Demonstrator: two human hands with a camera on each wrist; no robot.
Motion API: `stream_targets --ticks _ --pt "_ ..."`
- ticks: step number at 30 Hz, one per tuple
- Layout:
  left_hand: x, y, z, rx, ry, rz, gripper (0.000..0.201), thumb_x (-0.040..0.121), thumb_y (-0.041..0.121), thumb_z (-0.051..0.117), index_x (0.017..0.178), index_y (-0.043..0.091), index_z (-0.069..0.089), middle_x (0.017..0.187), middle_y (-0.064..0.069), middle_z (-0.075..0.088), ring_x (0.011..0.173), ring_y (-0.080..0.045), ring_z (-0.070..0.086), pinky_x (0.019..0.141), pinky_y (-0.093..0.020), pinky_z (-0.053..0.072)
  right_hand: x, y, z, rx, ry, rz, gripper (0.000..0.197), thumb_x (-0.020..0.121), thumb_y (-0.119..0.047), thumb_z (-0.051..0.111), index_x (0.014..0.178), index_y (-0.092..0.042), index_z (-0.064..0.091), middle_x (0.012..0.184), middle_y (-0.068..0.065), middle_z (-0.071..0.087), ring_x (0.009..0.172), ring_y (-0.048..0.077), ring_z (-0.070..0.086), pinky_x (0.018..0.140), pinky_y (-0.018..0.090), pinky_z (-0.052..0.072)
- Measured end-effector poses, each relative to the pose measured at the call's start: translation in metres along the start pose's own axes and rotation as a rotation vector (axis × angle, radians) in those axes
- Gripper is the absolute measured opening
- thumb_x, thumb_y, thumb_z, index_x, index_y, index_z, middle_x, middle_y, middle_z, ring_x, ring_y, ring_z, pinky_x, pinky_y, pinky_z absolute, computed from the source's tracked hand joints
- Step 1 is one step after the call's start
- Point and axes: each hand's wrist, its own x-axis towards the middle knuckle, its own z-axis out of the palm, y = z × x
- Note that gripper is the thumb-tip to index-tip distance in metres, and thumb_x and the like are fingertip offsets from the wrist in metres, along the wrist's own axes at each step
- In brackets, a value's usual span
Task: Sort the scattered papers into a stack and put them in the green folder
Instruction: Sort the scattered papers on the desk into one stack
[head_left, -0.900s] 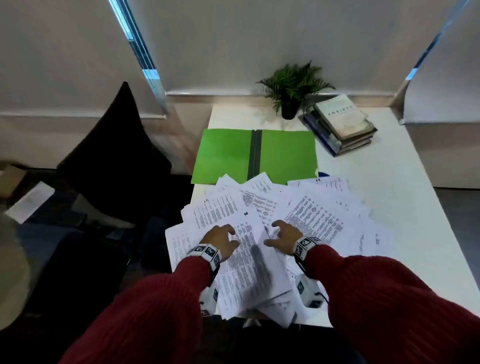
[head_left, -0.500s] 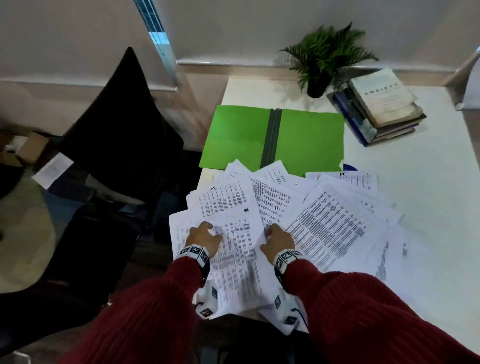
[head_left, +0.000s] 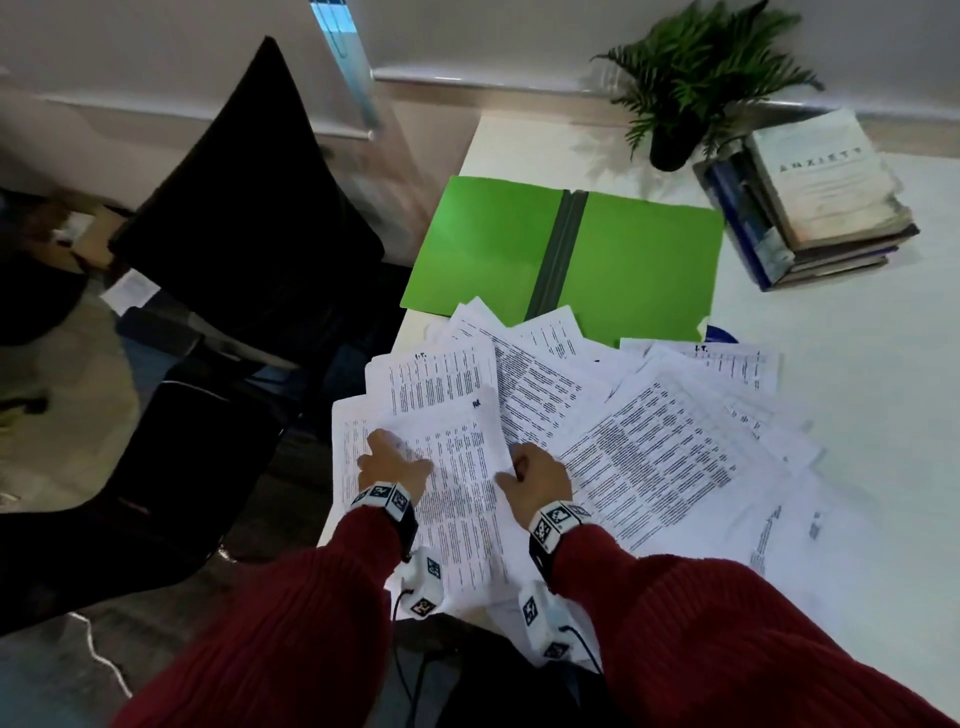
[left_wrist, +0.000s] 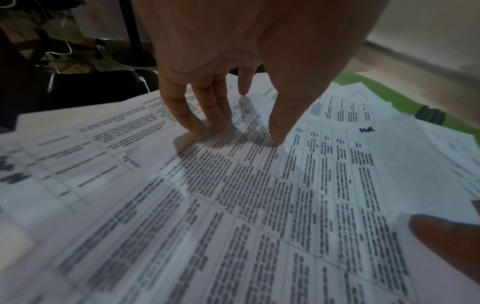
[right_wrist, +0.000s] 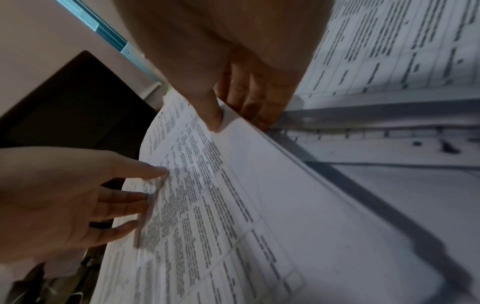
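Observation:
Several printed sheets lie fanned over the near half of the white desk (head_left: 857, 415). The top sheet (head_left: 457, 467) sits between my two hands. My left hand (head_left: 395, 460) presses its straight fingers (left_wrist: 192, 117) down on the sheet's left part. My right hand (head_left: 535, 475) pinches the sheet's right edge, thumb (right_wrist: 210, 115) on top and fingers underneath, lifting that edge. The green folder (head_left: 488, 244) lies open and flat beyond the papers, its grey spine facing up. More scattered papers (head_left: 660, 447) spread to the right.
A potted fern (head_left: 696, 78) and a stack of books (head_left: 810, 197) stand at the back right of the desk. A black chair (head_left: 244, 197) stands left of the desk edge. Bare desk surface shows at the far right.
My right hand went from resting flat on the papers to pinching the top sheet's right edge and raising it. My left hand slid slightly left. The head view swung left and closer.

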Motion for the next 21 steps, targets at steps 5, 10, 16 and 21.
stream_targets --ticks 5,10,16,21 --pt "-0.001 0.006 -0.003 0.016 0.087 0.065 0.078 0.087 0.038 0.075 0.151 0.025 0.033 0.142 -0.019 0.039 0.127 -0.042 0.051 0.095 -0.049 0.053 0.002 0.018 -0.034 0.071 0.21 -0.005 0.017 0.1 -0.026 0.061 0.115 -0.023 0.067 0.094 -0.004 0.071 0.082 0.016 0.064 0.079 0.024 0.049" --pt "0.011 0.015 -0.011 -0.056 0.055 0.01 0.076 0.085 0.045 0.076 0.146 0.015 0.041 0.142 -0.019 0.044 0.125 -0.041 0.053 0.098 -0.047 0.05 0.007 0.046 -0.068 0.164 0.336 0.006 0.012 0.106 -0.029 0.048 0.112 -0.018 0.048 0.079 0.002 0.064 0.06 0.02 0.057 0.062 0.029 0.043" --pt "0.011 0.031 -0.002 0.014 0.009 -0.097 0.123 0.071 0.072 0.078 0.156 0.002 0.023 0.159 -0.025 0.028 0.147 -0.043 0.032 0.118 -0.055 0.032 0.007 0.079 -0.1 0.412 0.405 0.077 0.038 0.101 -0.011 0.06 0.135 -0.014 0.045 0.111 0.008 0.065 0.083 0.024 0.06 0.079 0.028 0.047" --pt "0.01 0.029 0.007 -0.046 0.009 -0.113 0.105 0.069 0.061 0.086 0.144 0.001 0.045 0.152 -0.025 0.04 0.138 -0.042 0.043 0.112 -0.053 0.04 0.008 0.098 -0.09 0.395 0.265 0.08 0.073 0.087 0.006 0.07 0.147 -0.017 0.035 0.136 0.018 0.061 0.116 0.036 0.065 0.092 0.04 0.053"
